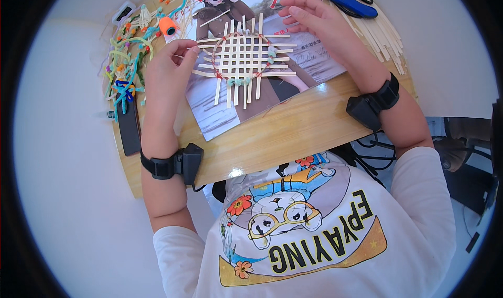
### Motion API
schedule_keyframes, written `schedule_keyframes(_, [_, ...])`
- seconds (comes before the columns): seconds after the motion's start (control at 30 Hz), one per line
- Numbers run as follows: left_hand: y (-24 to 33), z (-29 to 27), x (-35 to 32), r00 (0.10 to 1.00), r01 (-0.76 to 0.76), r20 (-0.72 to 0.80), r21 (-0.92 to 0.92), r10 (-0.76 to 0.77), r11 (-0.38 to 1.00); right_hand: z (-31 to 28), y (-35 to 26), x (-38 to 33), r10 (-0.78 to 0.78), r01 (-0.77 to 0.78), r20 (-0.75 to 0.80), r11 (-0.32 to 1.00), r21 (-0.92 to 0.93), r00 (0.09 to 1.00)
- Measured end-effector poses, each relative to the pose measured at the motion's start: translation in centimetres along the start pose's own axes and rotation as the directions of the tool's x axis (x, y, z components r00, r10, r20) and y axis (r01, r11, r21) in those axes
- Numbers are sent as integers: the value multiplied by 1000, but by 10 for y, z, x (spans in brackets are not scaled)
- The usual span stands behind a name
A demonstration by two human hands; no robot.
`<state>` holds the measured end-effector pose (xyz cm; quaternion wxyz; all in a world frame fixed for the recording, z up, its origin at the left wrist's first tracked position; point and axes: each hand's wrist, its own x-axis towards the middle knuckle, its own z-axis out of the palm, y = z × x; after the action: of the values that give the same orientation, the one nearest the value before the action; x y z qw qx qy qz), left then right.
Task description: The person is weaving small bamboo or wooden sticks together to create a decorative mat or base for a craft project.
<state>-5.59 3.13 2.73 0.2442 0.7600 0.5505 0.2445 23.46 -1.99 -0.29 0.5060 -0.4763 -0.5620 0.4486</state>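
Lattice of pale crossed strips lies on the magazine, roughly mid-sheet, upper middle of the table. Red-brown ring runs around its weave; pale green tufts sit on the ring's lower and right parts, and loose strip ends stick out past it on all sides. Left hand is at the lattice's left edge, thumb and index nearly together right by the strip ends; can't tell if they pinch one. Right hand is above and right of the lattice, apart from it, fingers spread, nothing visible in the grip. Both wrists wear black straps with boxes. Left side of table: heap of coloured pipe cleaners, orange spool near the magazine's upper left edge, dark phone below the heap. Right side: spare strips fanned out, blue-handled pliers lying across their upper end.
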Motion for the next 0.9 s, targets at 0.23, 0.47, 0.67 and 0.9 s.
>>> schedule_keyframes(0.23, [-2, 2, -3, 995, -2, 104, 4, 2, 1000, 1, 1, 1, 0, 0, 3, 999, -35, 1000])
schedule_keyframes(0.47, [-10, 4, -1, 984, -2, 175, 133, -21, 991, 2, -3, -1, 9, -7, 28, 998, -56, 1000])
schedule_keyframes(0.67, [-6, 6, -2, 984, -37, 176, 201, 1, 979, -3, 7, 4, -68, 68, 11, 995, -71, 998])
schedule_keyframes(0.9, [6, 10, -11, 992, 7, 118, 236, -36, 972, 13, -38, -5, 181, -193, -98, 973, -124, 979])
